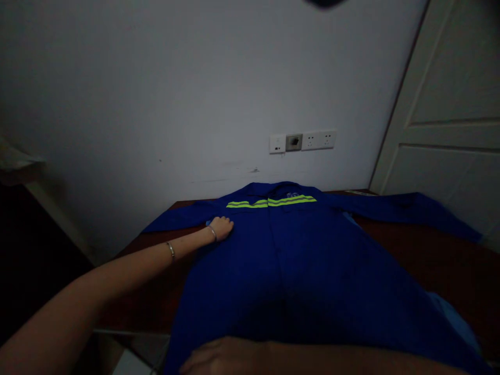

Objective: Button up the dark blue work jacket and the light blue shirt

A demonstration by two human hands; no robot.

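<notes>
A dark blue work jacket [250, 271] lies spread front up, its collar towards the wall and both sleeves stretched out sideways. Yellow-green reflective bands [292, 200] cross its chest. My left hand [222, 228], with bangles on the wrist and forearm, is closed at the jacket's left side, just below the sleeve. Its fingers are curled on the cloth there. My right hand [228, 357] reaches in from the right along the bottom of the view. It rests over the jacket's lower part with fingers stretched to the left; the fingertips are partly cut off and dim.
Under the jacket is a dark reddish-brown tabletop [152, 297]. Behind it stands a pale wall with a row of sockets and switches [302, 140]. A white panelled door [445, 125] is at the right. Light blue cloth [455, 317] shows beside the jacket's lower right edge.
</notes>
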